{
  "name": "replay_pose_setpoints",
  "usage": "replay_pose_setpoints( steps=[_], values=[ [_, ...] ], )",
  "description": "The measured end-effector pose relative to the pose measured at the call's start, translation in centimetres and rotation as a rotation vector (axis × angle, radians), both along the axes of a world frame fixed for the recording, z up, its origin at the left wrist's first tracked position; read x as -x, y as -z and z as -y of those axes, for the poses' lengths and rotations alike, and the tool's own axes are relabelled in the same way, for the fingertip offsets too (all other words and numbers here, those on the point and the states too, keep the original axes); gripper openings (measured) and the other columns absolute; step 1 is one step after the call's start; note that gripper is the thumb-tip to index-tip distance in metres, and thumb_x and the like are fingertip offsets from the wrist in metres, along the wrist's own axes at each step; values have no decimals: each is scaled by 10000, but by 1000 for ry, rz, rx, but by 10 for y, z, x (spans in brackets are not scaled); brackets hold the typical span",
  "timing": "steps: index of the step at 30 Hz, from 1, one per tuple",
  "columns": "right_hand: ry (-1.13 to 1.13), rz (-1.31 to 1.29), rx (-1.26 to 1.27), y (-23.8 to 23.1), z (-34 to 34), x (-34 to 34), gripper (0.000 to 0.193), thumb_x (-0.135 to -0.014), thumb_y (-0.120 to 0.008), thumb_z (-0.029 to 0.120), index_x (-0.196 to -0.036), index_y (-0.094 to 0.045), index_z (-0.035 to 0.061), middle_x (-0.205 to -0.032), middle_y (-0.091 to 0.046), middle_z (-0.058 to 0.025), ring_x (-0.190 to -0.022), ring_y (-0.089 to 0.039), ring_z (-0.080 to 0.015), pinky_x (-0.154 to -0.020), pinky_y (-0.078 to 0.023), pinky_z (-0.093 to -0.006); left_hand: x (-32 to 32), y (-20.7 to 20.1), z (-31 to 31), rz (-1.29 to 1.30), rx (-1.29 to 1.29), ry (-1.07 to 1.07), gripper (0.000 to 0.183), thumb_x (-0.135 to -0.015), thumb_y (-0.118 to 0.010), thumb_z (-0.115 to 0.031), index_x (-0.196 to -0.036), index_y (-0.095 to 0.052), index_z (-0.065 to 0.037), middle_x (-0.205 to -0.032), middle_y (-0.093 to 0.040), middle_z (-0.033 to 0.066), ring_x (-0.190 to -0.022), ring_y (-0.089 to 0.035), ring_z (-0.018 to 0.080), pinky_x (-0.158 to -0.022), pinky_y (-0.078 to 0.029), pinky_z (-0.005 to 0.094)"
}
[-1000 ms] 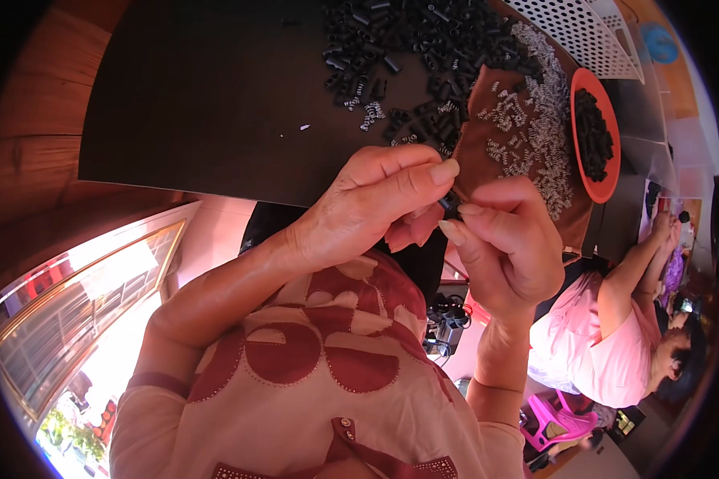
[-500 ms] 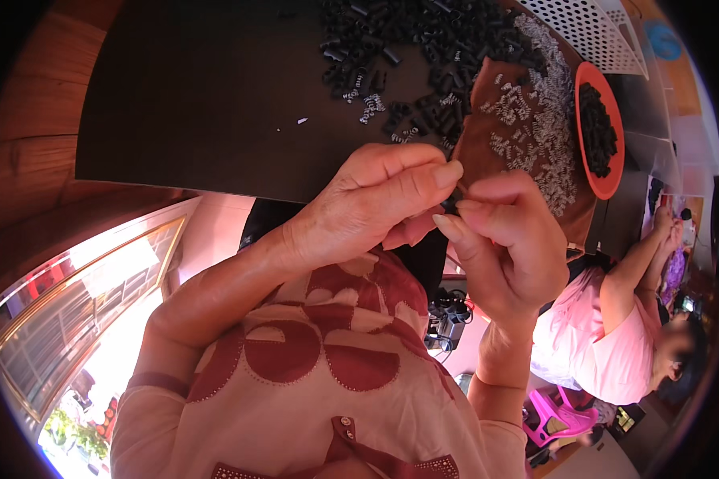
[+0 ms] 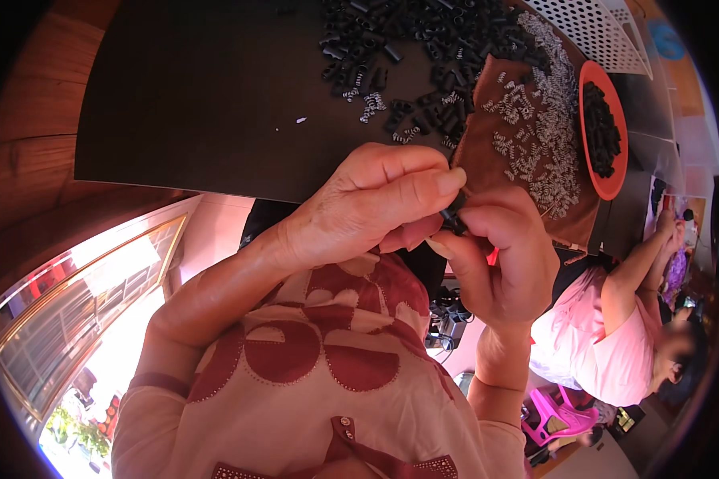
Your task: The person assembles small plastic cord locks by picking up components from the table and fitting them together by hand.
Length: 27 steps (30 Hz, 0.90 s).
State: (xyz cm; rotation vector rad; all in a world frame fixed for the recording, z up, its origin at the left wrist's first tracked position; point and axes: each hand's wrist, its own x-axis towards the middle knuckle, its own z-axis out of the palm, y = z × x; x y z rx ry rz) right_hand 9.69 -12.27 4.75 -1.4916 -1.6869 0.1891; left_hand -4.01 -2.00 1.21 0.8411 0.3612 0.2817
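A small black plastic tube (image 3: 453, 219) shows between my two hands, just past the table's near edge; most of it is covered by fingers. My left hand (image 3: 383, 195) closes around its upper part, thumb laid along the index finger. From the right, the thumb and index finger of my right hand (image 3: 510, 259) pinch its lower end. Whether a spring sits inside the tube cannot be made out. Beyond the hands lie a heap of black tubes (image 3: 447, 104) and many small metal springs (image 3: 555, 120), most of them on a brown cloth (image 3: 479, 152).
An orange-red bowl (image 3: 613, 188) of black tubes stands at the right. Behind it is a white perforated basket (image 3: 591, 32). The dark tabletop (image 3: 192, 112) stretches left. Another person in pink (image 3: 607, 343) sits at the right, near a bright pink plastic stool (image 3: 559, 415).
My right hand has shifted slightly down and left, its fingers curling more closely at the tube's lower end. More of the tube shows now. My left hand has barely moved.
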Motion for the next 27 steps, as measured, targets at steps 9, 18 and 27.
replay_pose_setpoints(
  steps=[9, 18, 27],
  values=[
    [1, 14, -3, -2, 5, 0, 282, -704, -779, 19, -884, -562, -9, -731, -578, -111, -534, -546, -210, -419, -407, -308, -1, 2, 1, 26, -57, 16, 320, -961, -520, -256, -730, -544, -35, -597, -482, -24, -506, -378, 16, -437, -296, 188],
    [25, 37, -31, -3, 5, 5, 271, -700, -777, -1, -852, -553, -8, -673, -563, -102, -511, -533, -207, -406, -397, -306, -4, 1, 6, 6, -165, -57, 395, -955, -530, -366, -762, -576, -25, -621, -505, -25, -515, -422, 14, -448, -329, 172],
    [68, 68, -27, -2, 6, 6, 258, -698, -778, 18, -827, -555, 7, -663, -537, -87, -483, -519, -207, -392, -384, -313, -3, -2, 5, 12, -169, -61, 385, -967, -520, -338, -761, -573, -17, -693, -555, -2, -554, -435, 23, -468, -342, 179]
  ],
)
